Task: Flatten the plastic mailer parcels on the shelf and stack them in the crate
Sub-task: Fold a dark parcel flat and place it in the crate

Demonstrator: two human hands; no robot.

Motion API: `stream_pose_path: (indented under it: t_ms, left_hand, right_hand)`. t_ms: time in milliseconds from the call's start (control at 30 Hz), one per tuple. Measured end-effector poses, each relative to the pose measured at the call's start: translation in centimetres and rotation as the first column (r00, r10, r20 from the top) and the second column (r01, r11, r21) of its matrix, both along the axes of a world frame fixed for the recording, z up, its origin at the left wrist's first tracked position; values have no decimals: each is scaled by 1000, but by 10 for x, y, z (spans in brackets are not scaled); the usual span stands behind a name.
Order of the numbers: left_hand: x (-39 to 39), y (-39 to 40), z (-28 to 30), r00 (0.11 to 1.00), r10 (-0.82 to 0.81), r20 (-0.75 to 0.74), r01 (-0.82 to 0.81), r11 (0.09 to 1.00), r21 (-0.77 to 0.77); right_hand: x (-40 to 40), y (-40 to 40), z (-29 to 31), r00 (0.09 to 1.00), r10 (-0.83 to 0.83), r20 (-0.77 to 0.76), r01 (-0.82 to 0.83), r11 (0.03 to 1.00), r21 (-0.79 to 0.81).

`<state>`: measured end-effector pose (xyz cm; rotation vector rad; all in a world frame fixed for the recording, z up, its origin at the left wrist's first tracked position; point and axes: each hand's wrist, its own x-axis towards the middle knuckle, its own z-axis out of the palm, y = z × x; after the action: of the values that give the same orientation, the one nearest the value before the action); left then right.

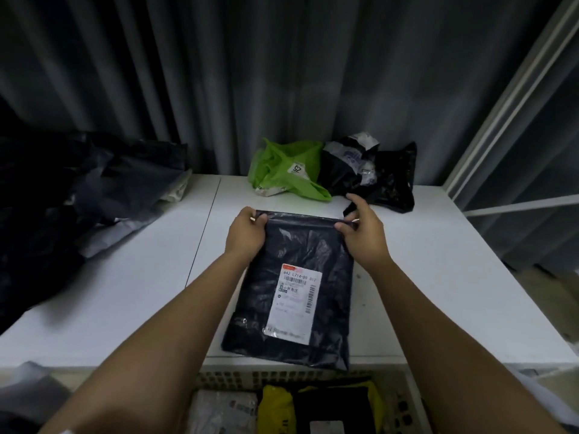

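Note:
A black plastic mailer (300, 245) with a white shipping label lies flat on the white shelf (125, 277), its near end over the shelf's front edge. My left hand (246, 234) pinches its far left corner. My right hand (363, 233) pinches the folded far right corner. Further back lie a crumpled green mailer (288, 170) and a crumpled black mailer (376, 173). Below the shelf's front edge stands the white perforated crate (410, 402), holding a grey parcel (222, 411), a yellow one (275, 408) and a black one (332, 411).
A heap of dark plastic bags (78, 195) covers the shelf's left side. Dark corrugated wall panels stand behind the shelf. A white metal frame post (513, 98) rises at the right. The shelf surface right of the mailer is bare.

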<state>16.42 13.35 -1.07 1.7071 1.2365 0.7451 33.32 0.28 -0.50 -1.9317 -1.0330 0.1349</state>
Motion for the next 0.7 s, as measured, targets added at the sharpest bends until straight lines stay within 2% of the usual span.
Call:
stream_pose_path:
  t_ms: [33,100,167,200,300,367,433,533,700]
  left_hand:
    - [-1,-1,-4,994,27,-103,-22,998,52]
    - [-6,-10,-20,924,125,-361,-36,970,242]
    - [-8,-27,-39,883,135,-450,77,904,421]
    - [-10,-35,-49,872,73,-484,173,879,444]
    - [-13,-43,-77,754,-104,-649,450,801,395]
    - [-12,-38,-83,645,-142,-751,555,763,333]
    - [-9,-31,-82,570,-158,-806,615,733,291]
    - [0,-21,-83,533,-165,-830,657,699,283]
    - [1,-17,-100,569,-167,-806,631,717,297]
  right_hand:
    - [-3,5,-3,995,-19,96,26,997,-71]
    - [-18,12,-16,956,-55,288,118,971,-206]
    - [-40,13,-40,918,11,397,111,953,-281]
    - [-51,12,-54,907,73,415,76,941,-331]
    - [-71,7,-85,904,241,354,6,820,-572]
    - [-71,7,-95,910,247,332,17,780,-626]
    - [-70,10,-97,916,214,339,48,782,-622]
    - [-68,18,-96,902,203,381,73,799,-597]
    - [-65,18,-103,912,197,359,97,747,-658]
